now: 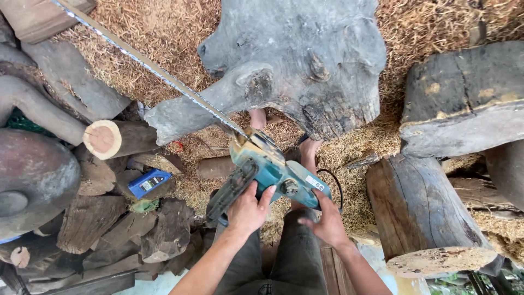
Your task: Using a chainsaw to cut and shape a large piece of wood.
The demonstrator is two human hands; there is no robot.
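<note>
One view only: head cam, looking steeply down past the person's own forearms and legs at bottom centre. Close range, wide lens. Sawdust-strewn ground [164, 33] fills the top of the frame, w/ a big grey gnarled log [295, 60] at upper centre.

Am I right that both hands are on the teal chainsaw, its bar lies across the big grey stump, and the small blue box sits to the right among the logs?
Not quite: the head view shows the small blue box on the left among the logs. Left hand and right hand are on the teal chainsaw, its bar across the big grey stump.
</note>
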